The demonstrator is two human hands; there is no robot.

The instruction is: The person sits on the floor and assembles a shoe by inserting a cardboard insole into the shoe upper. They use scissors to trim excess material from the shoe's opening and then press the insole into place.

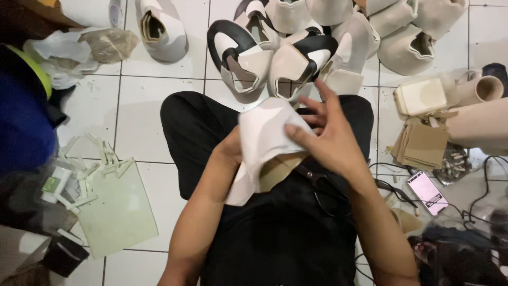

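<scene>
I sit on a white tiled floor with a cream-white shoe upper (260, 143) held over my lap. My left hand (228, 151) is mostly hidden behind and inside it, gripping it from the left. My right hand (328, 135) presses on its right side, thumb on the white surface and fingers spread. The tan lining shows at the upper's lower edge. Black scissors (317, 186) lie on my lap below my right wrist.
A heap of finished cream, white and black shoe uppers (286, 58) lies ahead. Tan cardboard pieces (423, 144), rolls and a lit phone (427, 191) are at right. A pale green board (117, 207) with strips lies left, next to crumpled paper and a blue object.
</scene>
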